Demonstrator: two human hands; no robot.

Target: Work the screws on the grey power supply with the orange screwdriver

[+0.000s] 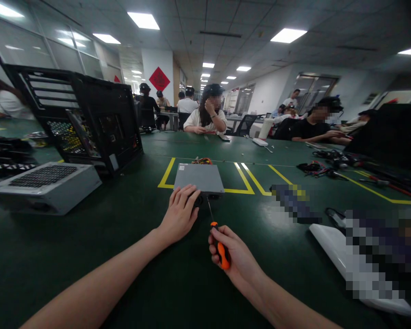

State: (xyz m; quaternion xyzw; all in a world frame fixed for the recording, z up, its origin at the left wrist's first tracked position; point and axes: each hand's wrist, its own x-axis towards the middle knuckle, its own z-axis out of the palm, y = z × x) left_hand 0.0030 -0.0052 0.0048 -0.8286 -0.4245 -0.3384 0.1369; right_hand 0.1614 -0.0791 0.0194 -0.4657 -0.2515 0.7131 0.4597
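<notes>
A grey computer power supply (202, 176) lies on the green table in front of me, with coloured wires (202, 161) behind its far side. My left hand (181, 212) grips its near left corner, fingers over the top and thumb down by the front face. In my right hand (231, 249) is an orange and black screwdriver (222, 257), its handle wrapped by the fingers. The thin shaft (210, 211) points up and away, its tip at the power supply's near face beside the socket. Whether the tip sits in a screw is too small to tell.
To the left stand a second power supply (44, 183) and an open black computer case (85, 119). Yellow tape (166, 173) marks the table. Cables (324, 167) and a white device (335, 251), partly blurred, lie at right. A person (207, 112) sits across the table.
</notes>
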